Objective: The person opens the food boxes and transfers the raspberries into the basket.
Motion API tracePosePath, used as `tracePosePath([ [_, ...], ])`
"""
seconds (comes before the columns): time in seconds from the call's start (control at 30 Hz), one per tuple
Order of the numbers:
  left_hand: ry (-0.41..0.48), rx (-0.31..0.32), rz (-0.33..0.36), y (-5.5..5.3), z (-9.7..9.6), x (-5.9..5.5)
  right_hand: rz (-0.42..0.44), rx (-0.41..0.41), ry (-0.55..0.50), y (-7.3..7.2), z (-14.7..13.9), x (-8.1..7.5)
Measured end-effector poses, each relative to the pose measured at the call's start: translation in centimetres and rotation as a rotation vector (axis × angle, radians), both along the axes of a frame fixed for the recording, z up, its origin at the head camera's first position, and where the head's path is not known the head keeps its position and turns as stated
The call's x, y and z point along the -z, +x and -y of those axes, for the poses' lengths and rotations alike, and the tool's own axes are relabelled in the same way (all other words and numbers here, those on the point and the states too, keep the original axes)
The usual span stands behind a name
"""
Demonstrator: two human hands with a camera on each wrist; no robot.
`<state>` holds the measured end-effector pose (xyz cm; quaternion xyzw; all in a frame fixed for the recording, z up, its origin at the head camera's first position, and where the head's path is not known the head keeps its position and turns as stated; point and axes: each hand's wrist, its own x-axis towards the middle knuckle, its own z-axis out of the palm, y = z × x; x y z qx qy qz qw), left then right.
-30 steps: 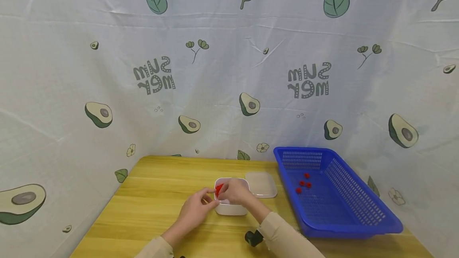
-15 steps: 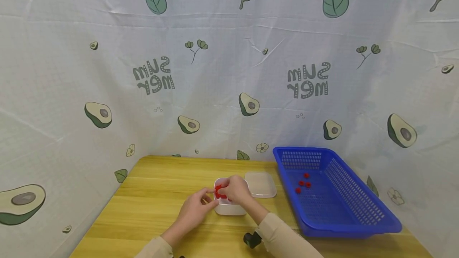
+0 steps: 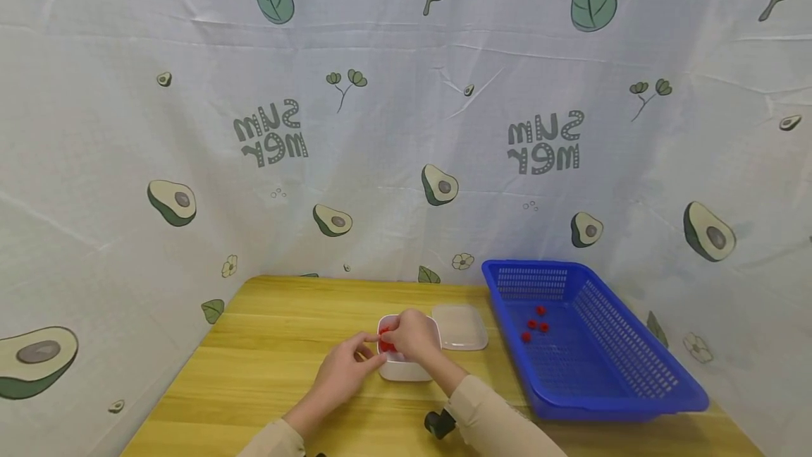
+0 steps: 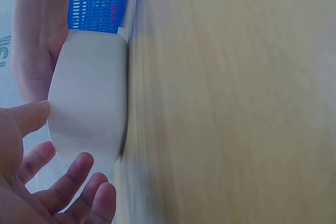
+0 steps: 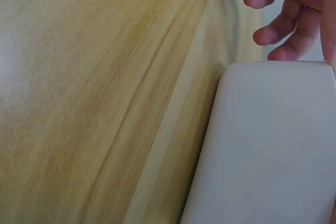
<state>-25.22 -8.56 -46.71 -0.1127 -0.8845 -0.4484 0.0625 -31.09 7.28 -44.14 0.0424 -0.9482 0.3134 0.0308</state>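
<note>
A small white box stands on the wooden table, its top uncovered. Small red pieces lie inside at its left; their kind is too small to tell. My left hand touches the box's left side with thumb and forefinger, and the other fingers stay loosely bent, as the left wrist view shows. From the right, my right hand reaches over the rim into the box, with its fingertips at the red pieces. The box wall hides those fingertips in the right wrist view, so whether they pinch a piece is unclear.
Behind the box to the right lies a clear flat lid. A large blue basket occupies the table's right side, with several red pieces on its floor. A black object sits by the right sleeve. A printed curtain hangs behind the table.
My right hand has shifted slightly within the box. A red piece at its fingertips one second ago is now down among the others. My left hand keeps its place at the box's side.
</note>
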Motion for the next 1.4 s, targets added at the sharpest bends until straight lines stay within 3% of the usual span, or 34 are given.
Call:
tracePosePath([
  [0.4, 0.003, -0.002, 0.012, -0.07, 0.18, 0.11, -0.015, 0.021, 0.018, -0.25, 0.60, 0.08],
  [0.67, -0.001, -0.004, 0.023, -0.13, 0.16, 0.15, 0.008, 0.019, -0.066, -0.29, 0.71, 0.00],
  [1.4, -0.003, -0.007, 0.012, -0.14, -0.02, 0.04, 0.028, 0.017, -0.072, -0.52, 0.09, -0.26],
])
